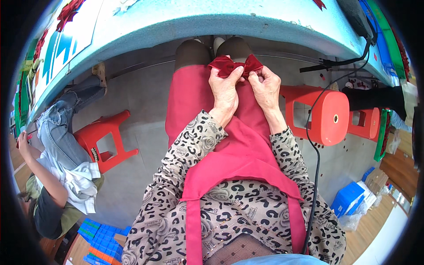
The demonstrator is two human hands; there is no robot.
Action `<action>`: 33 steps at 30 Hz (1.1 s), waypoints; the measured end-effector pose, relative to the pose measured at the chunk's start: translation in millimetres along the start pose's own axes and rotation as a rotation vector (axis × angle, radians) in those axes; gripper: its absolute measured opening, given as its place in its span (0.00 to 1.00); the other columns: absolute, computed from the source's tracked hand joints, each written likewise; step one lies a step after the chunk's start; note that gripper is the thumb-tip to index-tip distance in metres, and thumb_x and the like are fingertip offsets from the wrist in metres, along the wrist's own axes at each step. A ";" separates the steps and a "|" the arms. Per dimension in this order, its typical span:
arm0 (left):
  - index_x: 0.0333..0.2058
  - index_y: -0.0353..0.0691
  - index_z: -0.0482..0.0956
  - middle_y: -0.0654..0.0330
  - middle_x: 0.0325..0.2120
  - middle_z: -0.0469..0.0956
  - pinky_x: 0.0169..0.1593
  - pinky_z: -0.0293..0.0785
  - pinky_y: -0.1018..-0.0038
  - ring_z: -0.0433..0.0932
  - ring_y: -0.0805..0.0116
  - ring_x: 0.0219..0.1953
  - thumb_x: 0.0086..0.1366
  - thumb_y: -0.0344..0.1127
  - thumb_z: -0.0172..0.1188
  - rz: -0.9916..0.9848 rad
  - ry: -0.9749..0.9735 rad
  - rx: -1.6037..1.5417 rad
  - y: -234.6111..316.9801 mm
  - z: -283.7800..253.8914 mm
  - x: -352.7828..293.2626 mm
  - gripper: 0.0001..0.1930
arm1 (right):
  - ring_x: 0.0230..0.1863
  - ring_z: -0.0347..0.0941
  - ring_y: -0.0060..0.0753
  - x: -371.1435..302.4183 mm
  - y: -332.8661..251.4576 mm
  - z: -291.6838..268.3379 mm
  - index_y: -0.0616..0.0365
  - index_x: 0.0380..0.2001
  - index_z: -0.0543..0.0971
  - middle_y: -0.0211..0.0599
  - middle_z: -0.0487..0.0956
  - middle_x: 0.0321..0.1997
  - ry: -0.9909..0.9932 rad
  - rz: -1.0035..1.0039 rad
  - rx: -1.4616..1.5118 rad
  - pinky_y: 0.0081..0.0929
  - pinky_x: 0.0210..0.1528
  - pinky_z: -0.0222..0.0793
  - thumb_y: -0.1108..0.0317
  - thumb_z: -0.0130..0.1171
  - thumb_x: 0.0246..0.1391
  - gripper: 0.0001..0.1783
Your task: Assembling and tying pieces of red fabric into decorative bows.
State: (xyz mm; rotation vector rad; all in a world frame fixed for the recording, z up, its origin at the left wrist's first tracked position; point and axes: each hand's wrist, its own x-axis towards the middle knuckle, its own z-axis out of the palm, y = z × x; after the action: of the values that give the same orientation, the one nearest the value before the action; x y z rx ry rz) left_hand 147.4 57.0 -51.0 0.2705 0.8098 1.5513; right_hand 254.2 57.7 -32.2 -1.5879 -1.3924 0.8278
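Observation:
A dark red ribbon bow (226,65) is held over my lap, just below the near edge of the table. My left hand (224,90) pinches its left loop and centre, thumb lying on the front of the ribbon. With thumb and bent fingers, my right hand (265,86) grips the right loop. Both hands are close together, and the bow spreads a little past them on each side. The fingers behind the ribbon are partly hidden. A pink-red apron (190,101) covers my lap under my forearms.
The light blue table (198,26) curves across the top, with more red bows (68,15) at its left. Red stools (329,117) stand on the right; another red stool (106,139) is beside a seated person (66,145) at left. A black cable (316,154) hangs along my right side.

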 end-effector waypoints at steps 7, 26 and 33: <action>0.45 0.37 0.69 0.62 0.31 0.75 0.29 0.72 0.80 0.75 0.75 0.27 0.52 0.17 0.61 0.005 0.033 -0.051 -5.4 3.7 1.9 0.21 | 0.18 0.52 0.08 2.7 -1.3 -2.7 0.63 0.24 0.77 0.16 0.64 0.14 0.038 0.017 -0.060 0.14 0.19 0.50 0.72 0.57 0.47 0.05; 0.52 0.36 0.65 0.62 0.33 0.75 0.36 0.74 0.78 0.75 0.73 0.33 0.53 0.16 0.60 -0.021 0.014 -0.080 -7.3 2.2 2.9 0.28 | 0.20 0.55 0.06 8.1 11.0 -15.1 0.63 0.25 0.77 0.14 0.67 0.19 0.008 0.131 0.140 0.11 0.21 0.51 0.74 0.56 0.50 0.04; 0.54 0.35 0.64 0.62 0.33 0.75 0.36 0.74 0.78 0.76 0.73 0.33 0.53 0.16 0.60 -0.034 0.012 -0.093 -2.9 -6.4 4.6 0.29 | 0.21 0.55 0.06 7.7 16.2 -12.7 0.63 0.25 0.77 0.14 0.67 0.20 0.052 0.128 0.183 0.11 0.22 0.51 0.74 0.56 0.50 0.03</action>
State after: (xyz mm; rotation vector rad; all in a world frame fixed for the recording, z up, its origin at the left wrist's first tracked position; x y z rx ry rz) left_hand 145.0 59.1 -58.8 0.1789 0.7462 1.5549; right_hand 273.6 62.8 -41.1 -1.5573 -1.1532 0.9547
